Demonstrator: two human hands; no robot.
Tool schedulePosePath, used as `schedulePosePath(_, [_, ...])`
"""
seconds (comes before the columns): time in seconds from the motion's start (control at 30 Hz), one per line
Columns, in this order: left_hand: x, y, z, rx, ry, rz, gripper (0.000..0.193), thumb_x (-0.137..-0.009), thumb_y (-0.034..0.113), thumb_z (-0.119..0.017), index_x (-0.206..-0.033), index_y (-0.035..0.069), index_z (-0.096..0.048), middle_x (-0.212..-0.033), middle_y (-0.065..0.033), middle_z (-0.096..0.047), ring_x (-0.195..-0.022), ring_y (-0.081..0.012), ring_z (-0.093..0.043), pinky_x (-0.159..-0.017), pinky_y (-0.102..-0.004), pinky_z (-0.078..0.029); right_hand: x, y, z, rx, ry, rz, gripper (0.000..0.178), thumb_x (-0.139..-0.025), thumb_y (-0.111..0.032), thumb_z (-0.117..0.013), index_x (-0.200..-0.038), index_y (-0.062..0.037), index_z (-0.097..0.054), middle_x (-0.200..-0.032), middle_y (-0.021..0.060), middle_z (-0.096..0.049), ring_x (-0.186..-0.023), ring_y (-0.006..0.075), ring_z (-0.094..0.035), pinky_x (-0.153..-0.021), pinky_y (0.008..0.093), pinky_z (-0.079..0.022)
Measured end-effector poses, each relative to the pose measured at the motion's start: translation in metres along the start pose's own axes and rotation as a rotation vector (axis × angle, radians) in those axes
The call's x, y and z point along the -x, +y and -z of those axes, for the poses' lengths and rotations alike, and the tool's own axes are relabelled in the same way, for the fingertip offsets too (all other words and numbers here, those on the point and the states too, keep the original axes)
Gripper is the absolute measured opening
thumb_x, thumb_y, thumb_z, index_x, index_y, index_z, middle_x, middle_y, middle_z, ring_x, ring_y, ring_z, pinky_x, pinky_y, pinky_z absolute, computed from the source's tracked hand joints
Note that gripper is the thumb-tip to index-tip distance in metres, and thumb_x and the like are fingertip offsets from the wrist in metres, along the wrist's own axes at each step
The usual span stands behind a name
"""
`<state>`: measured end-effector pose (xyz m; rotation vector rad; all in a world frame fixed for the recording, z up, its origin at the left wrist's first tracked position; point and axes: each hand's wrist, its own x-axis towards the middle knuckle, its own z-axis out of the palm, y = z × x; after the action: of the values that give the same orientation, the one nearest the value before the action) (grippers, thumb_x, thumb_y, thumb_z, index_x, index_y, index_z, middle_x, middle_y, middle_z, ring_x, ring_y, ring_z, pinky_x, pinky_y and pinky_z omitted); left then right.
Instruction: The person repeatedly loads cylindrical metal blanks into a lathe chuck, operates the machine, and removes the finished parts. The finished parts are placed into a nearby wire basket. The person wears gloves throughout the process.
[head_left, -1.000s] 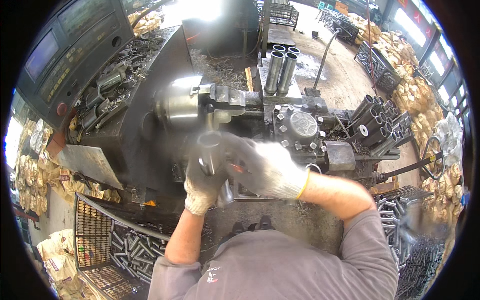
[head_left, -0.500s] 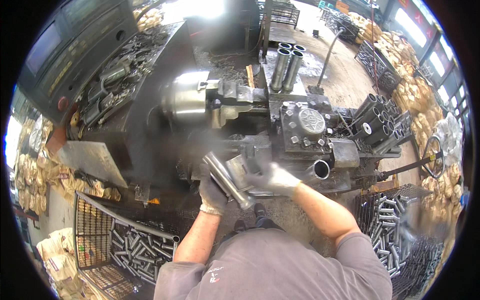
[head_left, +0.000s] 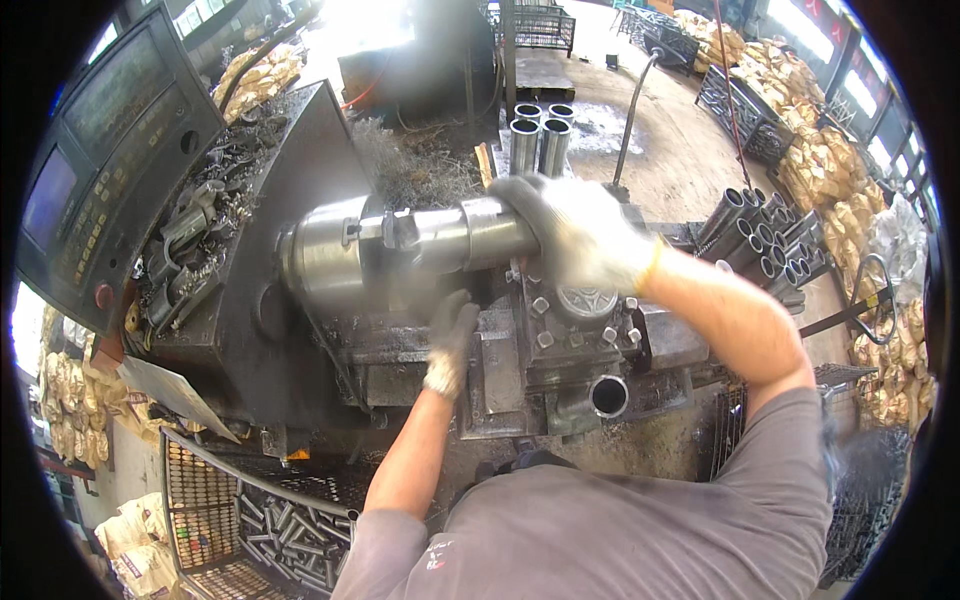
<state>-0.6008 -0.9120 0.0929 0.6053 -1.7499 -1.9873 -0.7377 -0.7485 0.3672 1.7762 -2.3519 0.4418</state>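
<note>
A steel tube [head_left: 470, 232] is held level in front of the lathe chuck [head_left: 325, 262], with its left end at or inside the chuck; whether the two are touching cannot be told. The tube's right end is covered by the gloved right hand [head_left: 580, 232], whose fingers are closed around it. The gloved left hand [head_left: 450, 342] is placed below the tube, just right of the chuck, half curled; what it grasps cannot be seen. The tool post [head_left: 580, 335] stands right of the chuck, under the right hand.
</note>
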Motion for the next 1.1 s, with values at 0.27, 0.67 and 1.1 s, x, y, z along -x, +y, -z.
schedulePosePath(0.27, [0.148,-0.068,0.138,0.084,0.307,0.219,0.039,-0.102,0.029,-0.069,-0.130,0.003,-0.070,-0.117,-0.0082,-0.073,-0.103,-0.0208,-0.069,-0.095,-0.0369,-0.055,-0.089,0.114,-0.134,0.186,-0.596,-0.022,0.055,-0.071,-0.028,-0.089,-0.116,-0.0020,-0.070,-0.104,0.0224,-0.077,-0.098,0.0371,-0.077,-0.083,0.0474,-0.062])
schedulePosePath(0.67, [0.247,-0.086,0.278,0.403,1.117,0.202,0.033,-0.103,0.045,-0.065,-0.114,0.014,-0.063,-0.099,-0.0032,-0.068,-0.083,-0.0217,-0.064,-0.075,-0.0394,-0.052,-0.091,0.122,-0.137,-0.227,-0.730,0.018,0.088,-0.081,-0.054,-0.083,-0.144,0.0029,-0.058,-0.121,0.0225,-0.077,-0.099,0.0309,-0.078,-0.081,0.0415,-0.064])
schedulePosePath(1.1, [0.243,-0.018,0.335,0.843,0.860,0.350,0.049,-0.108,0.061,-0.049,-0.077,0.022,-0.050,-0.063,0.0055,-0.047,-0.052,-0.0120,-0.041,-0.048,-0.0296,-0.036,-0.122,0.082,-0.148,-0.426,-0.821,-0.391,0.072,-0.078,-0.036,-0.085,-0.133,0.0076,-0.065,-0.099,0.0165,-0.079,-0.081,0.0194,-0.075,-0.069,0.0334,-0.060])
